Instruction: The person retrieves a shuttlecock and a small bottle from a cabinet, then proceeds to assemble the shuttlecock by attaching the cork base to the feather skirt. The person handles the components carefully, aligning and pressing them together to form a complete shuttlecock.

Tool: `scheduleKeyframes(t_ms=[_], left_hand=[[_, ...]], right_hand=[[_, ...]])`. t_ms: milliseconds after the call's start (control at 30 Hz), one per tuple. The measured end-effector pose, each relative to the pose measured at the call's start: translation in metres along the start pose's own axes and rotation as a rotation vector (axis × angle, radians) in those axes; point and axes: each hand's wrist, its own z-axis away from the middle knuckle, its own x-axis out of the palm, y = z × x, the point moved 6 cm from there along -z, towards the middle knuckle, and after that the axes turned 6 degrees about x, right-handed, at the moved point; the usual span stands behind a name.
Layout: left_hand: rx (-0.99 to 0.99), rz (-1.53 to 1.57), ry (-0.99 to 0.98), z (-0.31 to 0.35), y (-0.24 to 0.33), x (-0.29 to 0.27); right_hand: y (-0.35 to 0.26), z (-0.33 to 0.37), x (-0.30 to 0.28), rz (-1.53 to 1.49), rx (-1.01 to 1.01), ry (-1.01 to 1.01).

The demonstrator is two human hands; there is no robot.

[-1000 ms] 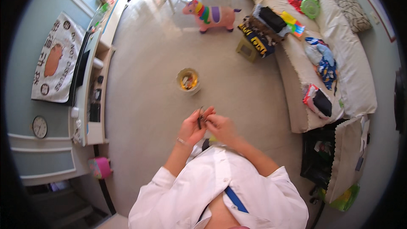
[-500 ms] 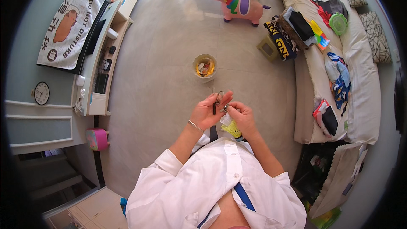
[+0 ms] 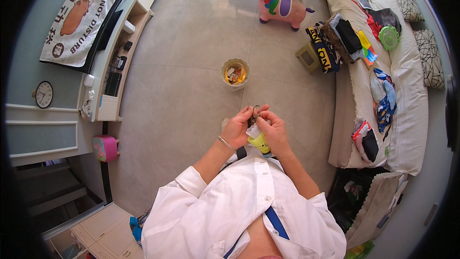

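In front of my waist my two hands meet around a metal key ring (image 3: 257, 111), which stands up between the fingertips. My left hand (image 3: 235, 130), with a bracelet at the wrist, is closed on the ring's left side. Opposite it, the fingers of my right hand (image 3: 273, 135) pinch near the ring. Below them hangs a yellow-green shuttlecock (image 3: 259, 142), its white skirt end up and its blue-banded base down by my shirt. Small dark parts under the ring are mostly hidden by the fingers.
A bin (image 3: 235, 73) with litter in it stands on the floor ahead. Beyond it is a pink unicorn toy (image 3: 282, 10). At right, a cream sofa (image 3: 407, 115) carries folded clothes, with a stool (image 3: 309, 57) beside it. A cabinet (image 3: 111, 109) and pink stool (image 3: 106, 148) are at left.
My left fingers, spread under the ring and a dark hanging piece before, have closed in. Both hands have come together at the ring. The room has shifted slightly in view.
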Motion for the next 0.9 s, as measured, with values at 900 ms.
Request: scheduleKeyframes(t_ms=[900], left_hand=[[-0.035, -0.080, -0.032, -0.007, -0.017, 0.000]], right_hand=[[0.007, -0.002, -0.013, 0.024, 0.018, -0.006]])
